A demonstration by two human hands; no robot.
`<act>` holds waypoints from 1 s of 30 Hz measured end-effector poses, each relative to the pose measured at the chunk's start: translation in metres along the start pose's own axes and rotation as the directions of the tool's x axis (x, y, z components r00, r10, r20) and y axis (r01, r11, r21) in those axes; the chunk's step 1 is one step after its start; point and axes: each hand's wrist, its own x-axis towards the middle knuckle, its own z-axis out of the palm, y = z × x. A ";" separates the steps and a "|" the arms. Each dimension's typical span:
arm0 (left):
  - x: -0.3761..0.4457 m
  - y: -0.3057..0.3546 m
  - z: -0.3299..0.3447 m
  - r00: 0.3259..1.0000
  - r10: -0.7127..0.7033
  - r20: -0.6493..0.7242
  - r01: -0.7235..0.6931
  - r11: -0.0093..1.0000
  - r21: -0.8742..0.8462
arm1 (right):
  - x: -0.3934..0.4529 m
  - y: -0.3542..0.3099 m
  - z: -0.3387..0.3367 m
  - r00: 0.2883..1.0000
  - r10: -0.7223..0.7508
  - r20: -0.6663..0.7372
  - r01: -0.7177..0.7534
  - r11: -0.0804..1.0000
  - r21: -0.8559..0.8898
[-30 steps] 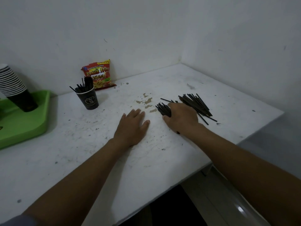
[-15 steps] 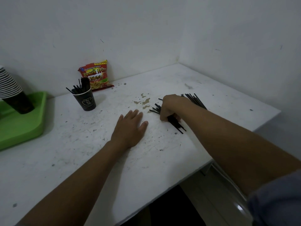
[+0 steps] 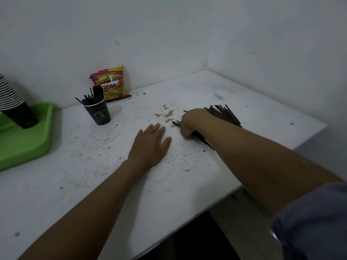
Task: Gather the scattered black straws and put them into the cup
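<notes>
A pile of black straws (image 3: 223,114) lies on the white table (image 3: 197,184) at the right, partly hidden by my forearm. My right hand (image 3: 191,122) is curled down onto the pile's near end, its fingers closed around a bunch of straws whose ends stick out on both sides. My left hand (image 3: 150,145) rests flat on the table, fingers apart, just left of the right hand and holding nothing. A black paper cup (image 3: 98,113) stands upright at the back left with several straws in it.
A red snack bag (image 3: 110,83) leans on the wall behind the cup. A green tray (image 3: 26,143) at the far left carries a tilted stack of cups (image 3: 13,102). Brown stains (image 3: 166,115) mark the table. The table's edge runs close on the right and front.
My right hand has turned from lying flat on the straws to a curled grip around a bunch, its forearm swinging in over the pile. The left hand has stayed flat in place.
</notes>
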 end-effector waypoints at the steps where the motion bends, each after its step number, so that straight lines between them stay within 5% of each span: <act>1: 0.000 0.000 0.000 1.000 -0.002 0.002 0.002 1.000 0.000 | 0.002 -0.001 0.003 1.000 -0.003 -0.031 0.004 1.000 0.025; 6: 0.000 -0.002 0.001 1.000 0.009 -0.010 -0.009 1.000 -0.012 | 0.011 0.000 0.021 0.983 0.021 -0.182 0.015 0.981 0.193; 9: -0.001 -0.002 0.000 1.000 0.019 -0.013 -0.020 0.999 -0.045 | 0.013 0.013 0.021 0.973 0.058 -0.224 0.056 0.881 0.470; 13: -0.004 0.002 -0.004 0.996 0.018 -0.093 -0.036 0.982 -0.187 | 0.027 0.025 0.019 0.930 0.212 -0.302 0.190 0.427 0.884; 18: -0.024 0.018 -0.020 0.974 -0.192 -0.125 0.095 0.835 -0.543 | 0.022 0.017 0.010 0.874 0.229 -0.429 0.454 -0.071 0.888; 20: -0.025 0.021 -0.030 0.959 -0.281 0.032 0.214 0.647 -0.732 | 0.016 0.006 0.005 0.859 0.226 -0.460 0.506 -0.231 0.831; 22: -0.021 0.020 -0.044 0.892 -0.281 0.353 0.408 0.165 -0.898 | 0.010 -0.006 -0.001 0.847 0.196 -0.494 0.531 -0.367 0.764; 24: -0.021 0.018 -0.055 0.796 -0.116 0.594 0.558 -0.236 -0.795 | 0.003 -0.016 -0.005 0.830 0.156 -0.535 0.546 -0.422 0.724; 30: -0.029 0.015 -0.059 0.720 0.045 0.692 0.616 -0.501 -0.608 | -0.013 -0.035 -0.008 0.795 0.083 -0.601 0.574 -0.426 0.699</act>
